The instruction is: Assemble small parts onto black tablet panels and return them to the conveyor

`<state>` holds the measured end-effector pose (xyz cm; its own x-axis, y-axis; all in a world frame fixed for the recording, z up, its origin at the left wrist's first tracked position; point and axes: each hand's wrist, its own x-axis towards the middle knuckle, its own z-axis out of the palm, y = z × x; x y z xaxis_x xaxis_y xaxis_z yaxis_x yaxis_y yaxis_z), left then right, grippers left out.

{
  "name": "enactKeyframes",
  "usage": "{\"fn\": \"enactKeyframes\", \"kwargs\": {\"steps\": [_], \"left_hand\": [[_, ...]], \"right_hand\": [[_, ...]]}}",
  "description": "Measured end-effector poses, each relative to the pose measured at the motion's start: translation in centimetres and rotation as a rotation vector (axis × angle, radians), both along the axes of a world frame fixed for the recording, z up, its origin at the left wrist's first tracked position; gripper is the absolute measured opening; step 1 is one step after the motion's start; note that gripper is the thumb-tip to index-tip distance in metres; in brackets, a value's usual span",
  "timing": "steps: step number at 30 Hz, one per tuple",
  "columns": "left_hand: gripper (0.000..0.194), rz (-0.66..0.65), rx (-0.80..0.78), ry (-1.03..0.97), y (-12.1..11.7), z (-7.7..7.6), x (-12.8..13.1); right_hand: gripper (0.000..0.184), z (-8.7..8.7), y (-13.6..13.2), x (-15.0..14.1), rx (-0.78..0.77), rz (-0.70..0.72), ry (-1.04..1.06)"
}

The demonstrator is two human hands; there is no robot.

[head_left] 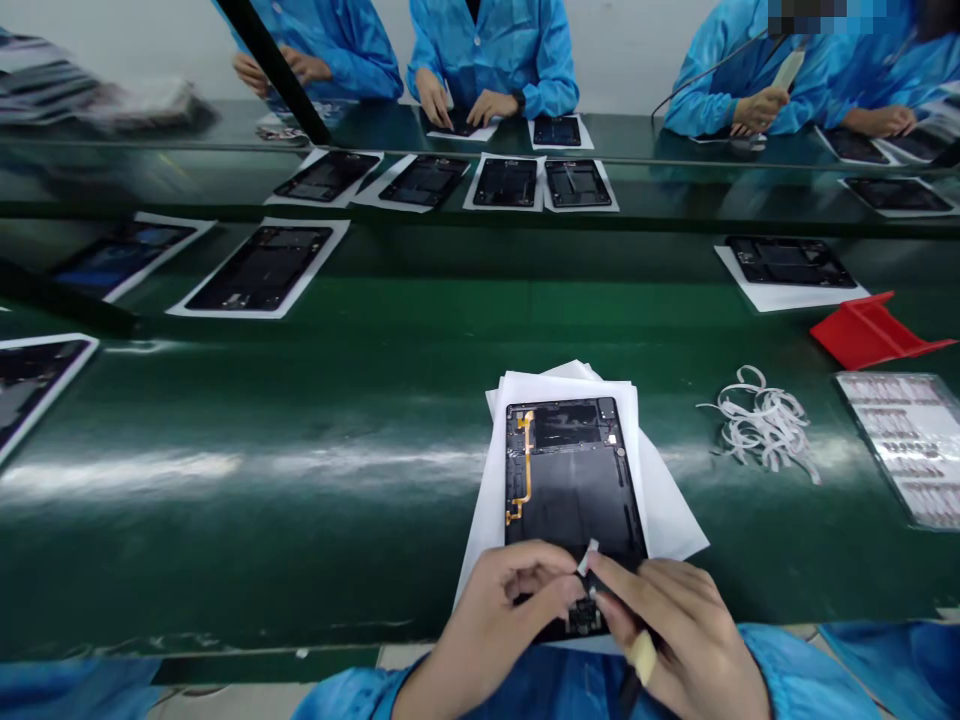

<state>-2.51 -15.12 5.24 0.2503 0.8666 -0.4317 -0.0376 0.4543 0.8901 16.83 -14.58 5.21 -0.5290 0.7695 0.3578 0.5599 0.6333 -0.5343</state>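
Observation:
An opened black tablet housing (570,480) lies on white paper sheets (480,535) in front of me, with an orange flex cable (527,465) along its left side. My left hand (499,615) is closed in a pinch over its lower end. A small white strip (589,557) shows between the fingertips of both hands. My right hand (686,625) is closed around a slim dark tool with a pale yellow band (642,657); its kind is partly hidden by the fingers. The right index fingertip touches the strip. My hands cover much of the housing's lower part.
To the right lie a heap of white strips (769,425), a red tray (870,330) and a clear sheet of small parts (911,440). More tablet housings on paper (262,268) line the green bench (300,400). Several people in blue smocks (491,50) work across from me.

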Motion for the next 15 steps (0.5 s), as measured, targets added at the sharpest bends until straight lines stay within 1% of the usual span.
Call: {"fn": "enactKeyframes", "kwargs": {"steps": [3,5,7,10,12,13,15], "left_hand": [[0.021,-0.096,0.161,0.086,0.1,0.0,0.6],[0.021,-0.149,0.302,0.173,0.2,-0.1,1.1],[0.021,-0.171,0.471,0.25,0.4,-0.3,1.5],[0.023,-0.207,0.714,0.349,0.3,-0.5,1.5],[0.021,-0.229,0.779,0.422,-0.6,-0.6,0.8],[0.018,-0.227,0.763,0.454,-1.3,-0.5,0.1],[0.014,-0.194,0.656,0.484,-3.2,-0.5,-1.5]], "right_hand": [[0.024,1.1,-0.3,0.6,0.033,-0.037,-0.06],[0.027,1.7,-0.5,0.9,0.066,-0.035,-0.124],[0.034,2.2,-0.6,1.1,0.1,-0.014,-0.203],[0.038,2.4,-0.6,1.4,0.133,0.021,-0.286],[0.035,1.9,0.0,1.8,0.064,0.011,-0.273],[0.032,1.5,0.5,2.2,-0.019,-0.007,-0.241],[0.027,0.3,2.1,3.0,-0.234,-0.061,-0.14]]}}
